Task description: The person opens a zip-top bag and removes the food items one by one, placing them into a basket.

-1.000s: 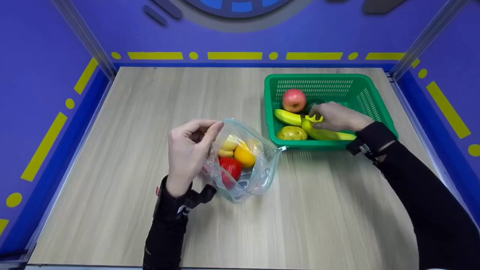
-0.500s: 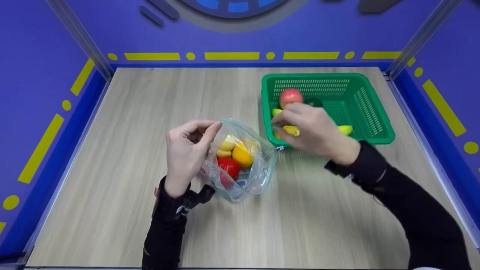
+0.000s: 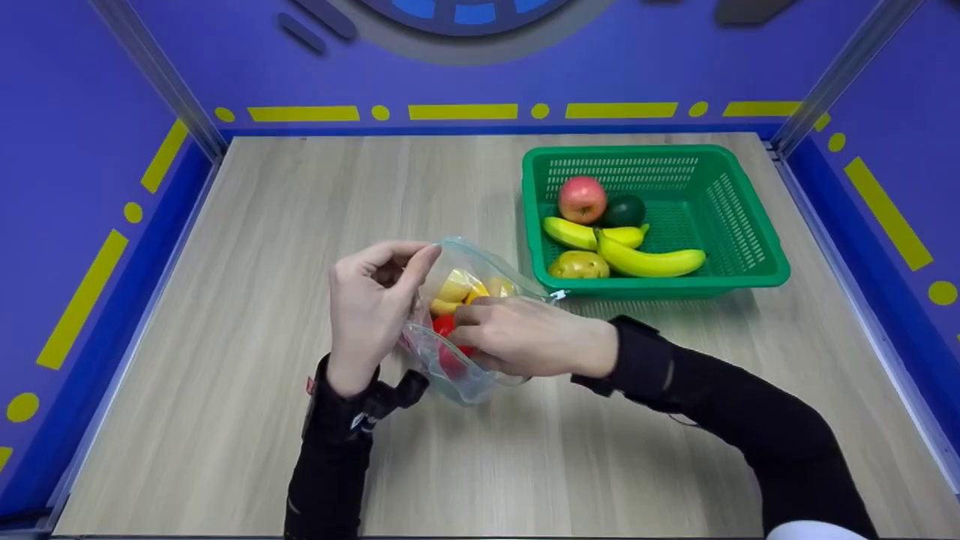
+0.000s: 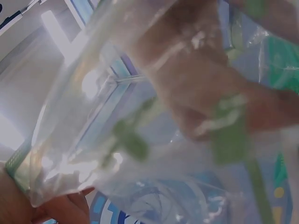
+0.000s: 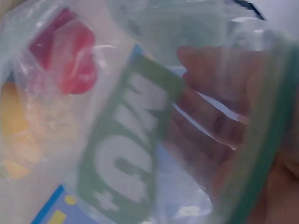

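We see a clear zip bag (image 3: 465,330) on the table (image 3: 262,225), pinched at its rim by the left hand (image 3: 371,311), a clenched grip. It holds red and yellow fruit. Our right hand (image 3: 525,337) lies over the bag's mouth, fingers curled on its edge. Beyond that hand, the green basket (image 3: 750,225) holds an apple (image 3: 582,199), bananas (image 3: 645,261), an avocado (image 3: 624,211) and a potato (image 3: 579,265).

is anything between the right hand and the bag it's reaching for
Nothing visible. The right hand is already at the open mouth of the bag, its fingers on the near rim, while the left hand pinches the far rim. The basket sits apart, behind and to the right.
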`<state>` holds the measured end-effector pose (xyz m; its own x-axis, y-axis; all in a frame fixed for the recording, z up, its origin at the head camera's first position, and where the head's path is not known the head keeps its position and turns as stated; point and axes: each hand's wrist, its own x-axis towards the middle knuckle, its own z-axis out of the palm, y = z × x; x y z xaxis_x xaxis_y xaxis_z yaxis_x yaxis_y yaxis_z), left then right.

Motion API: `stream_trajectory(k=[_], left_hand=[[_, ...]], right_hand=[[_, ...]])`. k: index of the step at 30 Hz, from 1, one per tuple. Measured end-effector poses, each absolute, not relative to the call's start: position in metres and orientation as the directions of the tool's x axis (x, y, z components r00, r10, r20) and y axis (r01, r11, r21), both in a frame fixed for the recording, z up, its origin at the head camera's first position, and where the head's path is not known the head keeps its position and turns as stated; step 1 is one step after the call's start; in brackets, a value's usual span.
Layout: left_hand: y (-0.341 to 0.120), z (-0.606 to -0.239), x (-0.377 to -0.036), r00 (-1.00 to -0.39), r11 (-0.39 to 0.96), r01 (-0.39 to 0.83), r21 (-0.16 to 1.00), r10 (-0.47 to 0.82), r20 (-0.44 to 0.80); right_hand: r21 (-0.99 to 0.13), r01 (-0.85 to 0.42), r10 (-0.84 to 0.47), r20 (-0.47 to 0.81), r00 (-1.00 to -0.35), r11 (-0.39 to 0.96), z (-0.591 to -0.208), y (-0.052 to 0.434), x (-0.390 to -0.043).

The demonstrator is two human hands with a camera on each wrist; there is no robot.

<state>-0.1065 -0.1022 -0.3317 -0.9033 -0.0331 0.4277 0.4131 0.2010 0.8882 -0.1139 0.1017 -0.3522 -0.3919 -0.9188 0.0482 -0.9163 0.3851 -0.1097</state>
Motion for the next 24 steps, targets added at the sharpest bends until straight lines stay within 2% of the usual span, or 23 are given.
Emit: stream_trajectory(k=[5,12,17,19,21,24], left_hand=[[-0.103,-0.333,-0.106,-0.907,0.168,0.413,0.895,-0.02,0.422],[-0.103,-0.335,-0.106,-0.904,0.189,0.419,0.888,-0.008,0.428],[-0.103,-0.335,-0.106,-0.897,0.213,0.431,0.877,0.001,0.441],[-0.102,-0.335,-0.106,-0.898,0.223,0.431,0.874,0.008,0.441],[-0.102,-0.335,-0.107,-0.899,0.227,0.428,0.875,0.014,0.437],[-0.101,-0.336,-0.107,-0.901,0.235,0.426,0.873,0.021,0.434]], right_hand=[[-0.118,-0.921,-0.927,0.021,-0.376,0.371,-0.373,0.089,-0.132],[-0.082,-0.885,-0.883,-0.148,-0.444,0.459,-0.392,0.071,-0.147],[-0.167,-0.847,-0.86,-0.18,-0.478,0.505,-0.406,0.065,-0.15],[-0.213,-0.809,-0.836,-0.186,-0.517,0.548,-0.411,0.065,-0.147],[-0.044,-0.823,-0.811,-0.209,-0.547,0.566,-0.416,0.064,-0.143],[0.318,-0.803,-0.792,-0.2,-0.576,0.504,-0.422,0.062,-0.136]])
